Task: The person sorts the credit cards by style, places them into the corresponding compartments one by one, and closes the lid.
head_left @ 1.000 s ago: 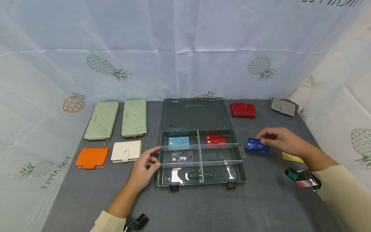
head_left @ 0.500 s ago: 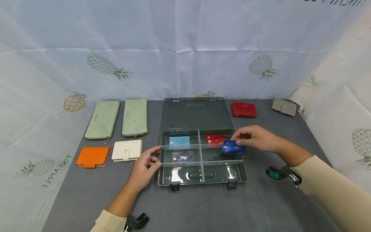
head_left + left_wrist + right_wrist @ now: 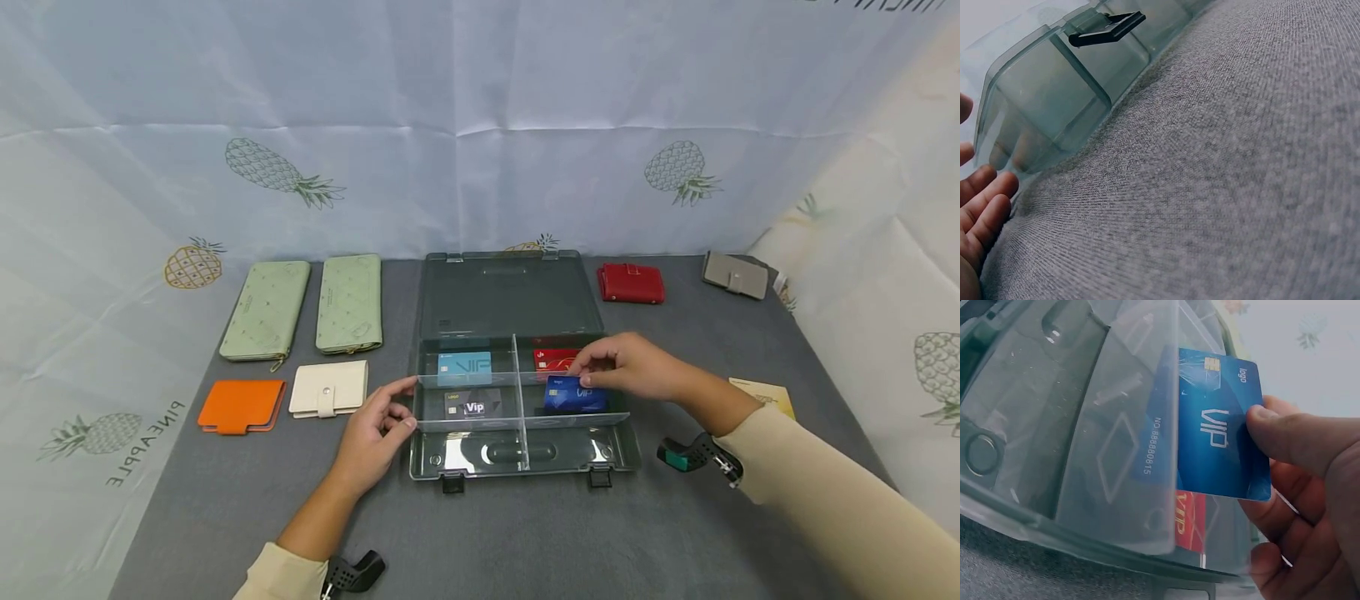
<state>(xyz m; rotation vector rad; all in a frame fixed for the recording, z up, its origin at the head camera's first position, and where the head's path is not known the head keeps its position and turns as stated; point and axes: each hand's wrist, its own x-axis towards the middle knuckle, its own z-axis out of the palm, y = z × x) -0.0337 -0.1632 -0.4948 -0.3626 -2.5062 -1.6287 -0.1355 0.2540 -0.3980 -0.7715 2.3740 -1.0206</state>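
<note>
Head: box [image 3: 510, 304] on grey cloth [image 3: 525, 542], pineapple-print backdrop [image 3: 480, 92]

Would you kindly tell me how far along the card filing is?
Done: the turquoise card, black card and red card lie separately in the box. In hand: the right hand pinches the blue card, not yet released. Likely left: the yellow card, on the table.
</note>
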